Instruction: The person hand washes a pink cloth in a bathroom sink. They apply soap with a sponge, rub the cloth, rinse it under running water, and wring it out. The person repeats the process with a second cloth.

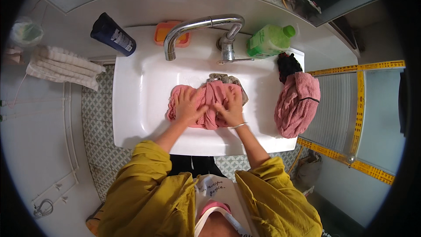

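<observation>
A wet-looking pink cloth [210, 118] lies bunched in the white sink basin [158, 72]. Palm down on its left part is my left hand [190, 107], fingers spread. My right hand [231, 108], with a bracelet at the wrist, presses on its right part, and its fingers are also apart. Some folds rise between the two thumbs. A grey-green patterned cloth [218, 76] shows from beneath the pink one at the back and right; the rest of it is hidden. Above the basin's back edge arches a chrome faucet [204, 24], its spout to the left of its base.
On the sink's back ledge are a dark blue bottle [113, 36], an orange soap box [159, 36] and a green-capped bottle [268, 42]. A rolled pink towel [296, 108] and a black cloth [289, 65] sit on the right rim. A glass door [338, 105] stands at right.
</observation>
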Motion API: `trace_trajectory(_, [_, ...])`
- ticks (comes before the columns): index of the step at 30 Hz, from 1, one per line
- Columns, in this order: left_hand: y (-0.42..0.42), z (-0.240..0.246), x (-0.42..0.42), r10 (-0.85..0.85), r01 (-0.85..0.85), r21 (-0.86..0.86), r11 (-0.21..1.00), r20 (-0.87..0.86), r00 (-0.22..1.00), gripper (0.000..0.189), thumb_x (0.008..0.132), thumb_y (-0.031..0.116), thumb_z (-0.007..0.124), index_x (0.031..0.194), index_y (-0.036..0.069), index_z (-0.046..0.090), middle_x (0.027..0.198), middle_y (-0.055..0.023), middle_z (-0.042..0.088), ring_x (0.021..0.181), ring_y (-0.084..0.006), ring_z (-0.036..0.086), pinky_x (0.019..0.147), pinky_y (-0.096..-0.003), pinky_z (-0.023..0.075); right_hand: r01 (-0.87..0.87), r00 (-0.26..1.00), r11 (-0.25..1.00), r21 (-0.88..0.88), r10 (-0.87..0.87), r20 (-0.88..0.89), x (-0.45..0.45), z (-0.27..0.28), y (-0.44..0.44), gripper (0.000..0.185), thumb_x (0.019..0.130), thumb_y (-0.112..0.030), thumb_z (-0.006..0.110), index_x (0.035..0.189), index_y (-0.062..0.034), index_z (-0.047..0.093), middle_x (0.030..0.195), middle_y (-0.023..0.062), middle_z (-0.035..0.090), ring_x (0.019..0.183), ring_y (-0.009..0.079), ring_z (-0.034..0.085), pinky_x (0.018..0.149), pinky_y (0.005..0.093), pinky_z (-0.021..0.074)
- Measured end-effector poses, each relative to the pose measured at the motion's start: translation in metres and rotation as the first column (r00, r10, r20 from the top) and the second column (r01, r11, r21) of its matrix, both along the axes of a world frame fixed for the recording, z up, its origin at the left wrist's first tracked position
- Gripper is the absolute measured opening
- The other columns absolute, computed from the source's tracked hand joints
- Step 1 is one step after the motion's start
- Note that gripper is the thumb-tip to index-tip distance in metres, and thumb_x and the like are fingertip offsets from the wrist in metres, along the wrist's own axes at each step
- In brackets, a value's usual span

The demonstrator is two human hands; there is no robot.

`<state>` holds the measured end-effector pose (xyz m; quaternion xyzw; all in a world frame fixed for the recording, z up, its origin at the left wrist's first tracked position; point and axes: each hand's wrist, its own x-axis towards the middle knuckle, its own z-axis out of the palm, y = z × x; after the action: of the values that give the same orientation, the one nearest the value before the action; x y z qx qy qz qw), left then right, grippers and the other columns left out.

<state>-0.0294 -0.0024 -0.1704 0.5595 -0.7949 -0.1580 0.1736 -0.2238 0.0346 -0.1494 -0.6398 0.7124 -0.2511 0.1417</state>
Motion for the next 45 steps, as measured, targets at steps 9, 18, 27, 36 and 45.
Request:
trace_trajectory(9, [-0.039,-0.036,-0.03,-0.074,0.078,-0.023,0.997,0.153,0.985,0.025,0.086,0.034,0.058,0.103,0.016,0.062,0.104,-0.004,0.06,0.099,-0.0231,0.051,0.087,-0.0437,0.0338,0.056,0.945,0.968,0.243,0.027,-0.327,0.012,-0.051,-0.058,0.039,0.085,-0.045,0.053,0.115,-0.0213,0.056,0.115,0.0124,0.054,0.108,0.0331,0.048,0.085,0.0499,0.0371])
trace_trajectory(18, [-0.097,-0.042,-0.05,-0.08,0.034,0.178,0.983,0.255,0.964,0.041,0.095,0.041,0.045,0.081,0.014,0.072,0.075,-0.0067,0.068,0.08,-0.0258,0.062,0.075,-0.0431,0.0384,0.065,0.98,0.954,0.291,-0.006,-0.198,-0.009,-0.065,-0.118,0.028,0.092,-0.034,0.045,0.091,-0.0093,0.059,0.087,0.0144,0.065,0.083,0.0358,0.063,0.074,0.0455,0.0493])
trace_trajectory(27, [-0.045,-0.006,-0.054,0.035,0.048,0.25,0.967,-0.316,0.948,0.035,0.084,0.038,0.066,0.105,0.01,0.064,0.1,-0.0085,0.066,0.099,-0.0268,0.06,0.096,-0.0412,0.0378,0.336,0.671,0.936,0.102,-0.314,0.672,-0.002,-0.042,-0.037,0.023,0.093,-0.024,0.058,0.087,-0.0033,0.064,0.079,0.0079,0.064,0.072,0.0196,0.057,0.068,0.0313,0.0452])
trace_trajectory(36, [-0.018,0.114,-0.051,0.511,0.571,0.451,0.686,-0.857,0.063,0.017,0.097,0.017,0.054,0.107,0.004,0.056,0.101,-0.0025,0.061,0.09,-0.0088,0.057,0.081,-0.0259,0.0475,0.089,-0.136,0.993,0.073,-0.061,0.989,-0.015,0.107,0.006,0.042,0.095,-0.02,0.056,0.133,-0.0072,0.043,0.103,0.0072,0.062,0.094,0.0155,0.061,0.08,0.0268,0.0491])
trace_trajectory(45, [-0.012,0.298,-0.038,0.24,0.544,0.238,0.805,-0.968,0.068,0.02,0.095,0.018,0.056,0.11,0.005,0.058,0.099,-0.0029,0.064,0.085,-0.0104,0.063,0.071,-0.0252,0.0532,-0.339,0.808,0.831,-0.442,0.498,0.316,0.005,0.297,-0.015,0.094,0.073,-0.02,0.079,0.149,-0.0112,0.023,0.113,0.0101,0.057,0.097,0.0179,0.057,0.086,0.03,0.0466])
